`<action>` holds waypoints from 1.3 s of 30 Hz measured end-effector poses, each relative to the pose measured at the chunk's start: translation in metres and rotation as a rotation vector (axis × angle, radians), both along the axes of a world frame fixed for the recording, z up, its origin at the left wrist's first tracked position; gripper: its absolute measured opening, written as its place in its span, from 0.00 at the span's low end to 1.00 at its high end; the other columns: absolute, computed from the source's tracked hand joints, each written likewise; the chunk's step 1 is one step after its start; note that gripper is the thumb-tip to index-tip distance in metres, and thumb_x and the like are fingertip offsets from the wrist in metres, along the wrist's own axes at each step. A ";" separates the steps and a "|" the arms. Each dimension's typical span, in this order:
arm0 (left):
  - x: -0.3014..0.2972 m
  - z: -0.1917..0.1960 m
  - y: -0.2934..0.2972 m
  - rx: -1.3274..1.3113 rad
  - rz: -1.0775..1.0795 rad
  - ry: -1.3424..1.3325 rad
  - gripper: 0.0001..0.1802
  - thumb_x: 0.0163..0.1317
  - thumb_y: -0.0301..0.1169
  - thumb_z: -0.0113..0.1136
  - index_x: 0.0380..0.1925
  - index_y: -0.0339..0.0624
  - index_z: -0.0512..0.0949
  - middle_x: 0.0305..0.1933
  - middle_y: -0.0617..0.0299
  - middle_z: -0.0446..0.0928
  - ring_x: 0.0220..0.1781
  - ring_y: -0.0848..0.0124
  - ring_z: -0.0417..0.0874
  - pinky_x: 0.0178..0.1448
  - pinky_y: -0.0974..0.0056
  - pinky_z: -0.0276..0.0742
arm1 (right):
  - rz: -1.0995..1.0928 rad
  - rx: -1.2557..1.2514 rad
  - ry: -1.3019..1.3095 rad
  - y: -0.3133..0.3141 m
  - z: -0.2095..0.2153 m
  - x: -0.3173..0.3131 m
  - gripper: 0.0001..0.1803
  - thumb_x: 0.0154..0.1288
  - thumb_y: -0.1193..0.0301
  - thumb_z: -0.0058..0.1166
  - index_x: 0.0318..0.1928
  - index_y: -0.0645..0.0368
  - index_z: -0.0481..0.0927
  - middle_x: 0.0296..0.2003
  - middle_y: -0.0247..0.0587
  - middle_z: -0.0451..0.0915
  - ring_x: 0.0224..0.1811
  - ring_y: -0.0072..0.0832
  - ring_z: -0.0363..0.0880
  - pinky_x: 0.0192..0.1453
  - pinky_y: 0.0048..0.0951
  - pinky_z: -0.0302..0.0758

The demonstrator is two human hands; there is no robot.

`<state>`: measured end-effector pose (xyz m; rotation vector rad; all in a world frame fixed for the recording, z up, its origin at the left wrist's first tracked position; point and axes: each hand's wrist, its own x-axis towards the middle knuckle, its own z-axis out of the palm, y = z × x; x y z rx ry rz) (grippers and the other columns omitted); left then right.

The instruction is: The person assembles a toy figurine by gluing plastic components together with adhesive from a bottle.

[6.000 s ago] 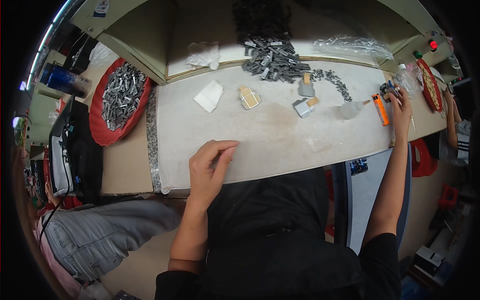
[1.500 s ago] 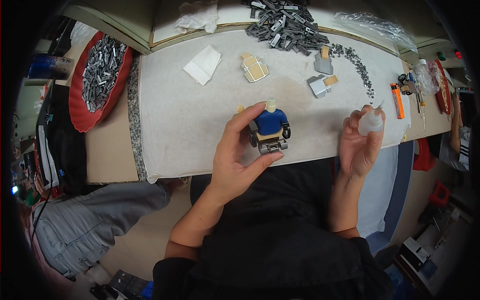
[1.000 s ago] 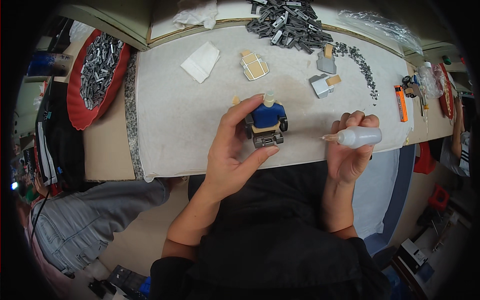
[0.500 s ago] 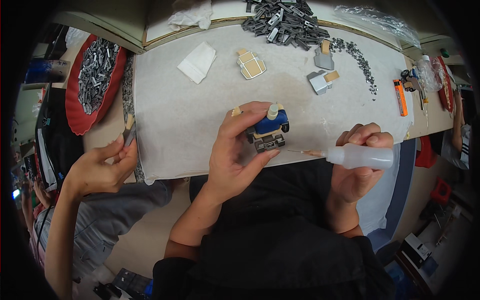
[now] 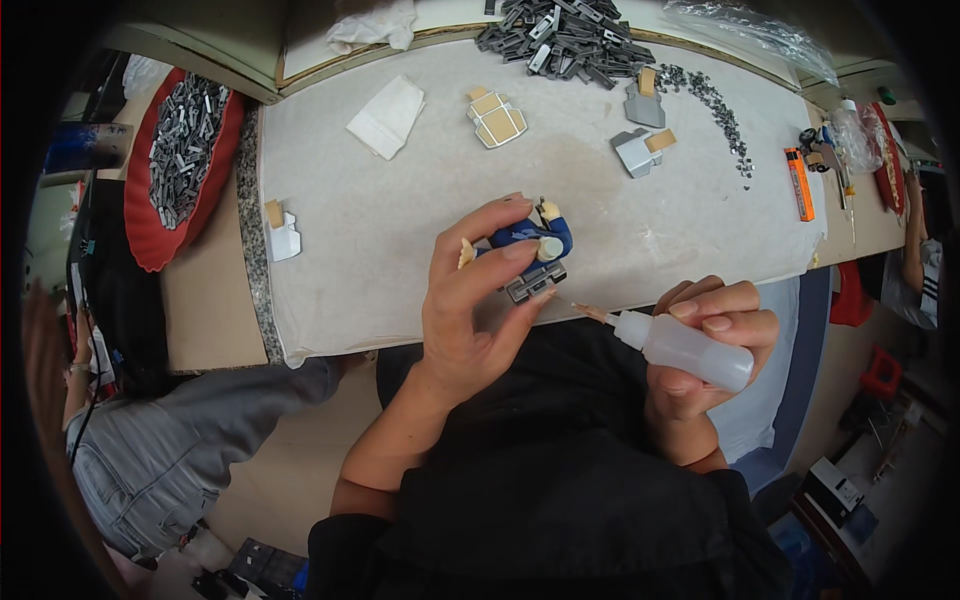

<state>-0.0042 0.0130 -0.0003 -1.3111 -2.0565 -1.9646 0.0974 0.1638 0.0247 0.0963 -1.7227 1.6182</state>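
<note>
Bottle nozzle leftward toward figurine

Left hand fingers cover part of the small figure. Heap of grey parts is cut off at the top edge; individual shapes indistinct.

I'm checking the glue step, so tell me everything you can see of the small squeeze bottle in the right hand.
The small translucent white plastic squeeze bottle lies nearly level in the right hand, fingers curled over its body, thumb beneath. Its thin, tan-tinted nozzle points left and slightly upward toward the grey base of the small blue-and-tan figure held by the left hand. The tip stops just short of that base. No cap shows on the nozzle. Its contents cannot be made out.
</note>
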 end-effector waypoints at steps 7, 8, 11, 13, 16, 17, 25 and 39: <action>0.000 0.001 0.000 -0.007 0.000 0.037 0.34 0.46 0.12 0.57 0.50 0.50 0.55 0.55 0.39 0.60 0.59 0.49 0.65 0.58 0.52 0.69 | -0.010 0.069 -0.001 -0.002 0.001 -0.002 0.26 0.42 0.65 0.69 0.38 0.57 0.66 0.32 0.41 0.70 0.29 0.25 0.75 0.33 0.22 0.74; -0.001 0.001 0.000 -0.015 -0.003 0.040 0.34 0.46 0.12 0.57 0.50 0.50 0.55 0.54 0.39 0.60 0.59 0.49 0.65 0.58 0.52 0.69 | -0.011 0.073 0.007 -0.003 0.000 -0.003 0.26 0.42 0.65 0.69 0.38 0.57 0.67 0.32 0.41 0.71 0.29 0.26 0.75 0.32 0.22 0.74; -0.001 0.001 -0.001 -0.019 -0.006 0.047 0.33 0.46 0.13 0.56 0.50 0.50 0.55 0.54 0.39 0.60 0.59 0.49 0.65 0.58 0.52 0.69 | -0.001 0.084 0.007 -0.002 -0.001 -0.003 0.27 0.42 0.65 0.69 0.38 0.57 0.67 0.32 0.41 0.71 0.29 0.26 0.75 0.32 0.21 0.74; -0.001 0.001 0.000 -0.016 -0.009 0.049 0.33 0.47 0.13 0.56 0.50 0.50 0.56 0.54 0.39 0.60 0.59 0.49 0.65 0.58 0.52 0.69 | -0.002 0.088 0.007 -0.002 -0.002 -0.003 0.27 0.42 0.65 0.70 0.38 0.57 0.67 0.32 0.41 0.71 0.29 0.26 0.75 0.31 0.21 0.74; 0.000 0.001 0.001 -0.015 -0.014 0.049 0.33 0.47 0.13 0.56 0.50 0.50 0.56 0.54 0.39 0.60 0.59 0.49 0.65 0.58 0.52 0.68 | -0.001 0.093 0.005 0.000 -0.002 -0.002 0.27 0.41 0.65 0.70 0.38 0.57 0.67 0.32 0.41 0.71 0.30 0.26 0.75 0.31 0.21 0.74; 0.000 0.001 0.001 -0.013 -0.015 0.047 0.33 0.47 0.13 0.56 0.50 0.50 0.56 0.54 0.39 0.60 0.59 0.49 0.65 0.58 0.52 0.68 | 0.001 0.098 0.002 -0.001 -0.001 -0.002 0.27 0.41 0.65 0.70 0.38 0.57 0.67 0.32 0.41 0.71 0.30 0.26 0.75 0.31 0.21 0.74; 0.000 0.000 0.001 -0.016 -0.007 0.055 0.33 0.47 0.13 0.56 0.50 0.51 0.56 0.54 0.39 0.60 0.59 0.49 0.65 0.58 0.52 0.68 | -0.004 0.114 -0.004 -0.001 -0.001 -0.003 0.27 0.41 0.66 0.70 0.38 0.57 0.67 0.33 0.41 0.72 0.29 0.26 0.75 0.31 0.21 0.74; -0.003 0.003 -0.002 -0.025 -0.007 0.078 0.32 0.47 0.14 0.56 0.50 0.49 0.56 0.54 0.38 0.60 0.59 0.49 0.65 0.59 0.51 0.67 | 0.009 0.121 0.016 -0.004 -0.001 -0.004 0.28 0.40 0.67 0.70 0.39 0.58 0.66 0.33 0.42 0.72 0.30 0.27 0.75 0.32 0.22 0.74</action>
